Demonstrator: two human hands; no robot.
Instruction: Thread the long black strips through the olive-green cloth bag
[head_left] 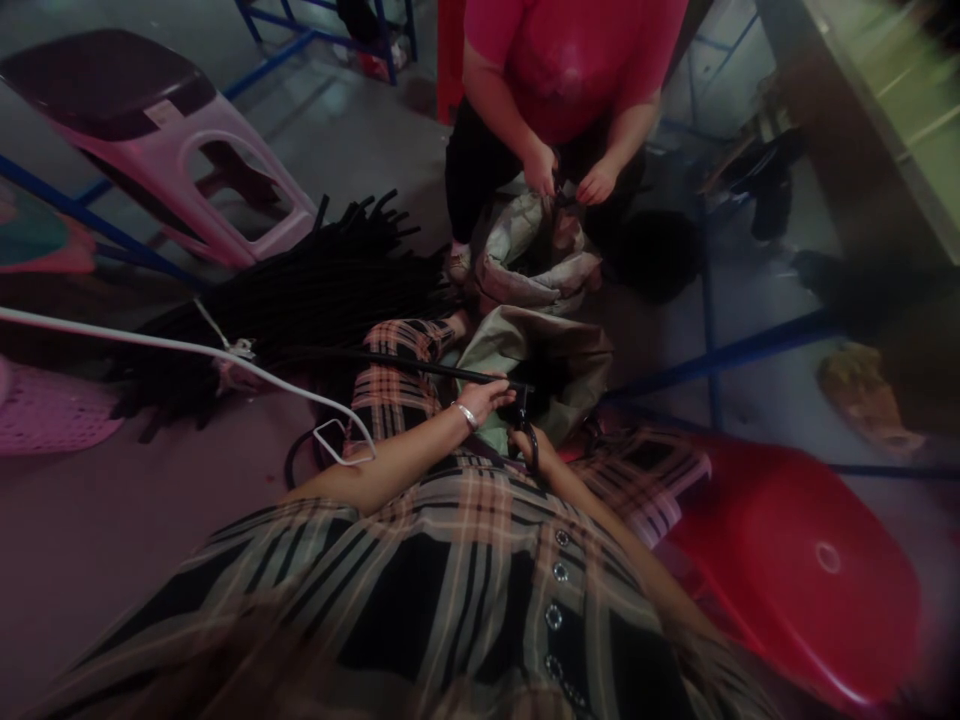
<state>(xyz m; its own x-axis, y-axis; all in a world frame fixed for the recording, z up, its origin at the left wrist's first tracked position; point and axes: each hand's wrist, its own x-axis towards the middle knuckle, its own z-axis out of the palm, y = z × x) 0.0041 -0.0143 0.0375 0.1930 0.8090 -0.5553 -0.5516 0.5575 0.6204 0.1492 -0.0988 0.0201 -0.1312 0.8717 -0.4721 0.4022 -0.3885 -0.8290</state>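
Note:
My left hand (484,398), with a silver bracelet at its wrist, is closed round a long thin black tube (420,367) near its right end. The tube stretches left across my plaid-covered knee. Just below that end, my right hand (534,447) grips black-handled scissors (523,405), whose blades are close to the tube; whether they touch it I cannot tell. Beneath both hands an open pale sack (592,350) holds something dark. A big bundle of black tubes (300,290) lies on the floor to the left.
Opposite sits a person in a pink shirt (570,70), both hands over another sack (517,255). A pink stool (247,185) stands left, a red stool (810,570) right. A white cord (187,347) crosses at left, above a pink basket (52,410). Blue metal bars (735,350) run at right.

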